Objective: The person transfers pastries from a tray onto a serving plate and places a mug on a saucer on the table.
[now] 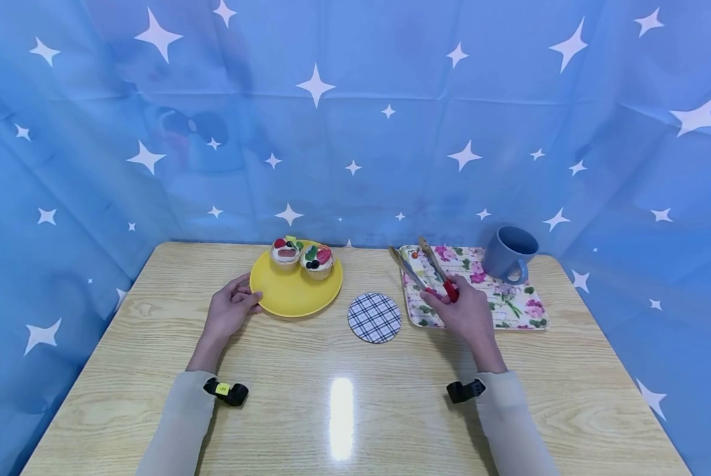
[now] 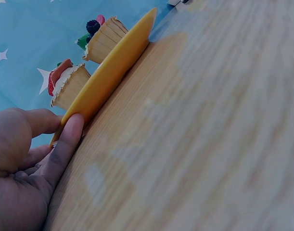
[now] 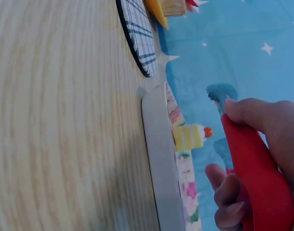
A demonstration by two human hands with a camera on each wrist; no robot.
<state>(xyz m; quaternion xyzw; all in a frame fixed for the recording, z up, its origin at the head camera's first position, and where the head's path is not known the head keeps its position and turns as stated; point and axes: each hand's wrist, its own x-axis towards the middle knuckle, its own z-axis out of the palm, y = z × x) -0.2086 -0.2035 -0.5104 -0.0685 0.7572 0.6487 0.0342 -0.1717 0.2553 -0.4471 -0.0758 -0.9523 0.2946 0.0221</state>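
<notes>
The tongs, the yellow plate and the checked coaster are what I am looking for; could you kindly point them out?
Tongs (image 3: 256, 168), right wrist view, on the red handle.
Yellow plate (image 1: 291, 297), head view, on its bare near part.
Checked coaster (image 1: 375, 318), head view, on the middle of its top.

Left arm (image 1: 179, 416): one, pale sleeve, slanting forward and inward from the lower edge of the head view; wrist (image 1: 204, 356) bare above the cuff. Left hand (image 1: 231, 305): bent in a pinch, thumb (image 2: 70, 137) opposed to the fingers (image 2: 43, 121). Right arm (image 1: 512, 416): one, matching sleeve, likewise reaching forward and inward; wrist bare beyond the cuff. Right hand (image 1: 468, 312): in a grip, thumb (image 3: 245, 111) laid forward, several fingers (image 3: 228, 211) curled opposite. Hands well apart.
</notes>
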